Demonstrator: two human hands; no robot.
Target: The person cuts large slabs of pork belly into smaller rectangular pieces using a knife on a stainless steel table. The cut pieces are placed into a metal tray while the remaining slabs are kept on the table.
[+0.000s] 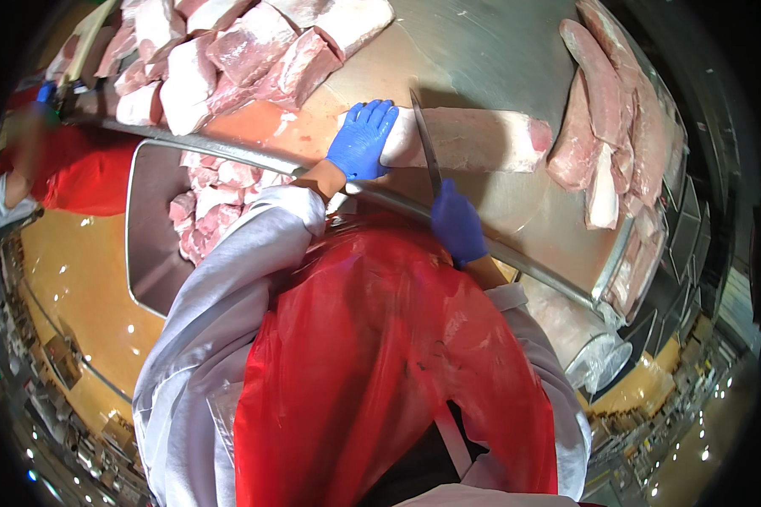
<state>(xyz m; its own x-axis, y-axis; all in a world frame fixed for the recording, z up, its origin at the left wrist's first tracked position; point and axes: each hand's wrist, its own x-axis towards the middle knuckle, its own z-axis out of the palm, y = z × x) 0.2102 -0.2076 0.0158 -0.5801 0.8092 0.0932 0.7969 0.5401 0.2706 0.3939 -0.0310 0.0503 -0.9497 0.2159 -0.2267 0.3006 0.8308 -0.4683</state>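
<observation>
Gripping long-bladed knife (427, 139) by near edge of steel table (482, 51), right hand (458, 223) closed round handle | left hand (364, 142) flat, fingers slightly spread, on left end of pork loin (490, 139) | loin along near edge, blade across it | long pork cuts (604, 93) piled at right edge | pork chunks (249, 46) heaped toward left edge

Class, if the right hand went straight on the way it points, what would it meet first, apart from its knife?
The right hand would likely meet the long meat slab, though depth is unclear and it might pass above.
</observation>
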